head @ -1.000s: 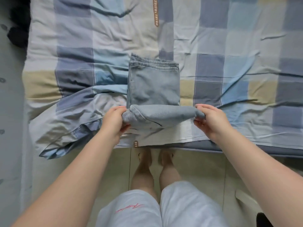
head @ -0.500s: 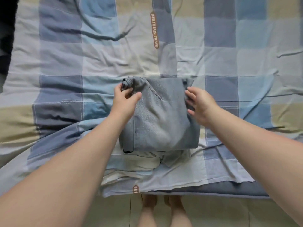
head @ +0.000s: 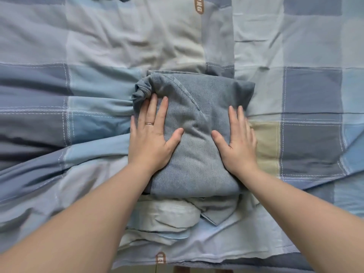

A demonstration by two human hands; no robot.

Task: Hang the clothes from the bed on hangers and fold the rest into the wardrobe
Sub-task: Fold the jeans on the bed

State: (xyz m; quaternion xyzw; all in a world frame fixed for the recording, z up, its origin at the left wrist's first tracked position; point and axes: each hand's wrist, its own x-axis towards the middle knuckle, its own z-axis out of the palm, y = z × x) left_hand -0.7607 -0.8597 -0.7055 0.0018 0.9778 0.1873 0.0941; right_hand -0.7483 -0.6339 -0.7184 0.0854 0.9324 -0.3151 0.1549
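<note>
Bed [head: 311,107]: the checked cover in blue, grey and cream fills nearly the whole view, creased and pulled into ridges at your left.

Folded jeans [head: 197,160]: one pale blue denim bundle, lying on the cover at centre, near the bed's close edge. It is about as deep as it is wide, so no clear long axis. A stitched seam [head: 189,95] slants from the far left toward the middle. The far-left corner [head: 140,91] is bunched into a knot of cloth; the far-right corner lies flat.

Pale cloth [head: 167,215]: it is rumpled just under the bundle's near edge. You cannot tell whether this is a garment or bedding.

Left hand [head: 151,138]: flat on the bundle's left part, fingers [head: 152,109] straight and spread, pointing away from you, with the tips just short of the bunched corner. The little finger hangs over the left edge.

Right hand [head: 238,142]: flat along the right edge, fingers straight and close together, also pointing away. The outer ones are hidden behind the others. Both thumbs angle inward with bare denim between them. Neither hand grips anything.

Brown label [head: 198,4]: cut off by the top edge. A second label [head: 160,258] sits near the bottom, its lettering unreadable.

Ring [head: 149,123]: a thin band on your left hand.
</note>
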